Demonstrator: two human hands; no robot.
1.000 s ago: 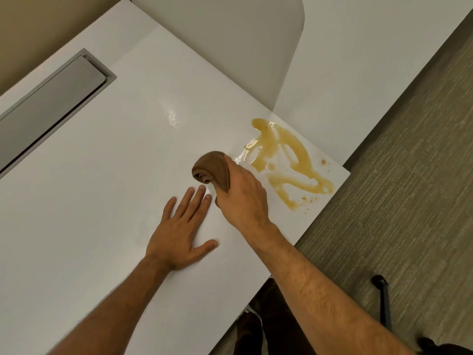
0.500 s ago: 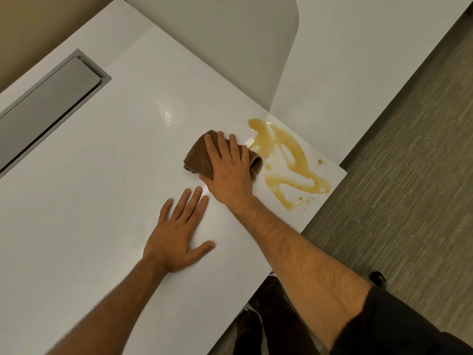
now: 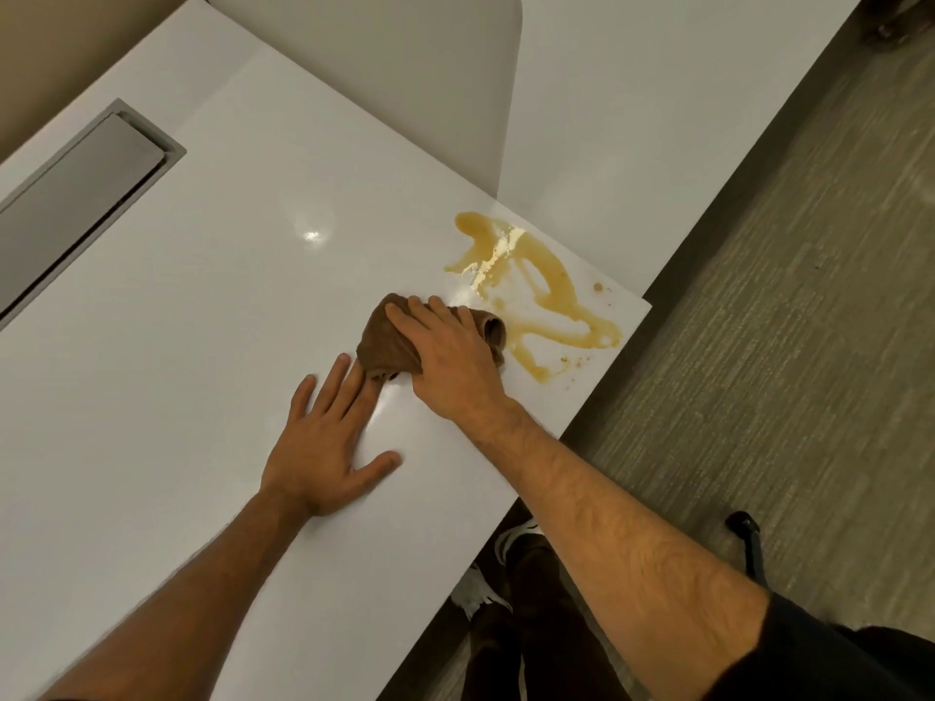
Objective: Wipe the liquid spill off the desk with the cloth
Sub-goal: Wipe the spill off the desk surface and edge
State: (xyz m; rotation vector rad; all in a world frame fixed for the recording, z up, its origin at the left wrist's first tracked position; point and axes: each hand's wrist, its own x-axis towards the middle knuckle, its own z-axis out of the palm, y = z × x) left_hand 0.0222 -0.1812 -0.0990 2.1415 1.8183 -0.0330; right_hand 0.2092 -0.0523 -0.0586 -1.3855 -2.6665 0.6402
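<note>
Now, in the head view, the right hand [image 3: 445,359] has drawn the bunched cloth [image 3: 389,346] back slightly, fingers [image 3: 405,321] pressing it onto the desk [image 3: 202,296] beside the spill [image 3: 536,290]. Left hand [image 3: 324,447] lies flat, released. Little looks wiped; most liquid remains.

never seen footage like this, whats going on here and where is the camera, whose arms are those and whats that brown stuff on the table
There is no machine here. The camera is worn on a person's head and looks down, so the two bare arms are the wearer's own. The surface is a white desk with a grey hatch set into it. The yellowish-brown puddle is a liquid spill near the desk's corner. The right hand presses a crumpled brown cloth flat against the desk, right at the spill's near edge. The left hand lies flat and open on the desk, holding nothing, its fingertips beside the cloth. Below the desk edge you see carpet and the person's shoes.
</note>
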